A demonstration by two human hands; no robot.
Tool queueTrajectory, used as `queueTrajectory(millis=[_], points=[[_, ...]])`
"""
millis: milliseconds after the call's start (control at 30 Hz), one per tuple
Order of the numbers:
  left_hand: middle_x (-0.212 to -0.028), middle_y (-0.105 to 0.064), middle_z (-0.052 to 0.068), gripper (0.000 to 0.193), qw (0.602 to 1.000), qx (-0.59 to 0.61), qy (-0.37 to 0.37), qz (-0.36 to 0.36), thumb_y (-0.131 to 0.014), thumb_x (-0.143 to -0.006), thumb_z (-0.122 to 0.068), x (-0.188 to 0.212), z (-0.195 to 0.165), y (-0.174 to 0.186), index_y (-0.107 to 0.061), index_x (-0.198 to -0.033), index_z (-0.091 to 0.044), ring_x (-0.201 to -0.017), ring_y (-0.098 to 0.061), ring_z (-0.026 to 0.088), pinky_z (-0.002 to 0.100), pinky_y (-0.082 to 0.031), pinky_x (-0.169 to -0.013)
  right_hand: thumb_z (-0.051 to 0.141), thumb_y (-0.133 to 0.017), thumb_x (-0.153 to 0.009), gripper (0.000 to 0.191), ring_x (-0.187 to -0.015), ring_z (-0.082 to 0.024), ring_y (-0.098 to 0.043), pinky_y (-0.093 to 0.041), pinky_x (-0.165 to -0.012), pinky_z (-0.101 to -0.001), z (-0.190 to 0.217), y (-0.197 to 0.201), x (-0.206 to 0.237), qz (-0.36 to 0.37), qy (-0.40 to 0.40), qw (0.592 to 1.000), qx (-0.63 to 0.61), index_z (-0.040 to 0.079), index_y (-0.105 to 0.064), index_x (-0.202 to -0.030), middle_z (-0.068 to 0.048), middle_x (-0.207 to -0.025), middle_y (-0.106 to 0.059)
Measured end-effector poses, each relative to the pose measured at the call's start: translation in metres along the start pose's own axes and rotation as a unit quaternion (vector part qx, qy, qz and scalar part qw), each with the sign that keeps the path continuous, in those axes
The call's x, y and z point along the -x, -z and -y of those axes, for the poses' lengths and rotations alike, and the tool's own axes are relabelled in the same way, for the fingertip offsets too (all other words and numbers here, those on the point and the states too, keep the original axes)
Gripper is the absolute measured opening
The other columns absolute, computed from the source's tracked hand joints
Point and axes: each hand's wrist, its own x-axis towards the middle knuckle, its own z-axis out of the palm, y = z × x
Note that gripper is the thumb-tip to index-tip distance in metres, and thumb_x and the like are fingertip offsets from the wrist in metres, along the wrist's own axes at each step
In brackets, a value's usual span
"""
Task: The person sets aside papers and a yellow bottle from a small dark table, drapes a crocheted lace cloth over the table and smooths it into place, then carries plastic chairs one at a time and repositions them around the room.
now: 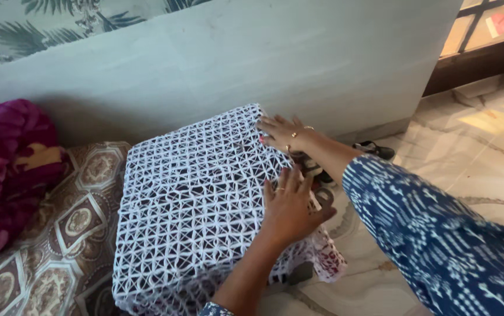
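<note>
A white lace cover (187, 205) lies draped over a box-shaped thing beside a patterned bed (64, 234). The left hand (290, 208) rests flat and spread on its right edge; the right hand (278, 131), fingers extended, presses its far corner, gripping nothing.

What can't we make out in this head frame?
- What lies beneath the white lace cover: the cover hides it.
- Left hand palm and right hand palm: pressed flat on the cover, undersides hidden.
- Dark sandals on the floor: partly behind the right forearm.
- Magenta blanket: cut by the left edge.
</note>
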Motion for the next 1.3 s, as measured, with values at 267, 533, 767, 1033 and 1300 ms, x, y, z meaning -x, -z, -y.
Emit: queueTrajectory(millis=[267,533,767,1033,1300], points=[[-0.164,-0.033,0.013,0.081,0.991,0.037,0.117,-0.058,-0.07,-0.087,-0.058,0.033,0.066,0.044,-0.046,-0.151,-0.016,-0.154,-0.028,0.032,0.055,-0.019,-0.125,0.069,-0.036,-0.097,0.077,-0.158,-0.027,-0.008,-0.01,-0.124,-0.0611,0.033,0.019,0.029,-0.013,0.054,0.997,0.055,0.034,-0.016,-0.163,0.002,-0.173,-0.005],[-0.169,-0.02,0.002,0.087,0.941,-0.116,0.312,-0.056,-0.048,-0.086,-0.076,0.105,0.178,0.078,-0.035,-0.157,-0.029,-0.157,-0.011,0.029,0.057,-0.009,-0.122,0.073,-0.032,-0.093,0.085,-0.157,-0.027,0.0,-0.004,-0.123,-0.0593,0.087,-0.009,0.083,0.095,0.118,0.987,0.057,0.035,-0.006,-0.164,-0.002,-0.172,0.002],[-0.168,-0.018,0.005,0.086,0.945,-0.11,0.302,-0.055,-0.044,-0.088,-0.077,0.124,0.183,0.055,-0.031,-0.159,-0.029,-0.156,-0.009,0.029,0.054,-0.007,-0.123,0.073,-0.03,-0.095,0.081,-0.158,-0.025,0.004,0.0,-0.125,-0.0576,0.08,-0.012,0.096,0.086,0.079,0.991,0.066,0.035,-0.007,-0.163,0.0,-0.172,0.003],[-0.163,-0.034,0.008,0.067,0.908,-0.127,0.37,-0.148,-0.05,-0.096,-0.061,0.174,0.193,0.078,-0.05,-0.15,-0.021,-0.151,-0.029,0.03,0.058,-0.018,-0.117,0.07,-0.042,-0.094,0.081,-0.155,-0.029,-0.005,-0.005,-0.119,-0.0608,0.065,-0.037,0.169,-0.026,0.084,0.996,0.013,0.029,-0.02,-0.161,-0.006,-0.171,-0.007],[-0.118,-0.073,0.018,0.042,0.796,0.115,0.398,-0.442,-0.057,-0.105,-0.039,0.211,0.222,0.039,-0.07,-0.128,-0.006,-0.105,-0.069,0.034,0.044,-0.051,-0.091,0.028,-0.065,-0.104,0.045,-0.146,-0.026,-0.051,-0.039,-0.121,-0.0375,0.087,-0.092,0.19,-0.444,0.012,0.813,-0.376,0.009,-0.058,-0.144,-0.013,-0.155,-0.055]])
